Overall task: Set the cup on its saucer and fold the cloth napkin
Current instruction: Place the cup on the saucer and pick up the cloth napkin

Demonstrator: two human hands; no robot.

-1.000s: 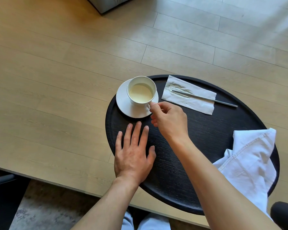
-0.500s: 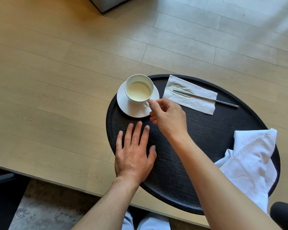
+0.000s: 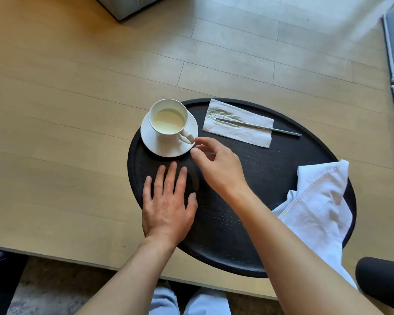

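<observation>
Currently the white porcelain cup (image 3: 168,120) with pale milky liquid sits upright on its round white saucer (image 3: 168,146), handle pointing toward the near right. Saucer rests on the far-left part of the round black wooden tray (image 3: 248,189), its left rim right at the tray's edge.

Right hand (image 3: 216,165) hovers just beside the cup handle — fingers loosely curled, thumb and forefinger apart, gripping nothing. A small gap shows between the fingertips and the handle, so no contact.

Left hand (image 3: 168,203) lies flat, palm down, on the tray's near-left area, fingers spread, holding nothing. It sits just below the saucer, apart from it.

White cloth napkin (image 3: 319,205) is crumpled at the tray's right edge, part of it draped over the rim toward the person — unfolded, neither hand touching it.

Far side of the tray: a white paper napkin (image 3: 237,126) lying flat with a thin metal utensil (image 3: 259,127) across it, the handle end sticking out to the right onto the tray.

Tray sits on a light wooden table (image 3: 66,155).
</observation>
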